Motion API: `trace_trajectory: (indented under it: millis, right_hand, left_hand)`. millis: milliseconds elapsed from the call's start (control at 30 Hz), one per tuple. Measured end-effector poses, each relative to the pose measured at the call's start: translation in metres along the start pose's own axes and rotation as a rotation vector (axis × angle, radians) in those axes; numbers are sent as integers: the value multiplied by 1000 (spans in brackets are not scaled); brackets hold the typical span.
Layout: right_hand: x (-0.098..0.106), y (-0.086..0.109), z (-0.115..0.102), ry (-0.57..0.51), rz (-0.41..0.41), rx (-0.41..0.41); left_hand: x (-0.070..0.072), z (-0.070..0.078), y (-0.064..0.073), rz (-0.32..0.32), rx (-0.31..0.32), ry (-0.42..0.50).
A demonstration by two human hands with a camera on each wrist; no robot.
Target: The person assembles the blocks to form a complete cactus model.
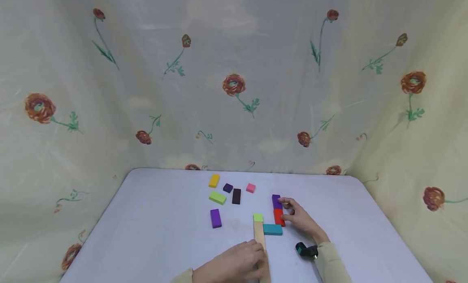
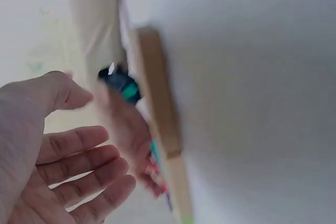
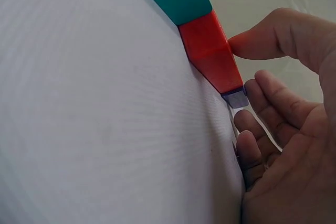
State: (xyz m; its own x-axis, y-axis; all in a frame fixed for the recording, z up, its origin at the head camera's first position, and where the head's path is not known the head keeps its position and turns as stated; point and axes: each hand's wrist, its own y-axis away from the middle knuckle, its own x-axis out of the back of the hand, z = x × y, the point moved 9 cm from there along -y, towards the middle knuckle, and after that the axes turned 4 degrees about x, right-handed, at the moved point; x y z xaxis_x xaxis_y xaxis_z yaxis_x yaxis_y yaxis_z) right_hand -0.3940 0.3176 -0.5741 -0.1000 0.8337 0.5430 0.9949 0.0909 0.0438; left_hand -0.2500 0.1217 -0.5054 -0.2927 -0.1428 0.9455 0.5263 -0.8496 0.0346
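In the head view, my left hand (image 1: 237,260) hovers at a row of plain wooden blocks (image 1: 259,234). In the left wrist view its fingers are relaxed and apart, holding nothing, beside the wooden row (image 2: 160,93). A light green block (image 1: 258,217) caps the far end of the row, and a teal block (image 1: 273,230) juts to the right from its side. My right hand (image 1: 300,216) is at a red block (image 1: 278,217) and a purple block (image 1: 276,201) set end to end. Its thumb touches the red block (image 3: 212,51); the fingers reach the purple one (image 3: 236,98).
Left of the row lies another purple block (image 1: 215,218). Farther back are yellow (image 1: 214,180), lime (image 1: 217,197), dark purple (image 1: 228,188), dark brown (image 1: 236,196) and pink (image 1: 250,188) blocks. A flowered curtain (image 1: 270,124) surrounds the white table (image 1: 153,218).
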Motion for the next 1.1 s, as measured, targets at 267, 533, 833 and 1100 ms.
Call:
trace_trajectory:
  millis: [267, 533, 833, 1100]
  right_hand:
    - [3, -2, -4, 17, -1, 42]
    - [3, 1, -4, 15, -4, 31]
    - [-1, 2, -2, 3, -1, 55]
    - [-1, 2, -2, -1, 5, 66]
  left_hand:
    - [74, -40, -13, 265, 44, -71]
    - [117, -103, -31, 327, 183, -23]
    - [96, -169, -53, 217, 376, 182]
    - [72, -195, -64, 111, 421, 220]
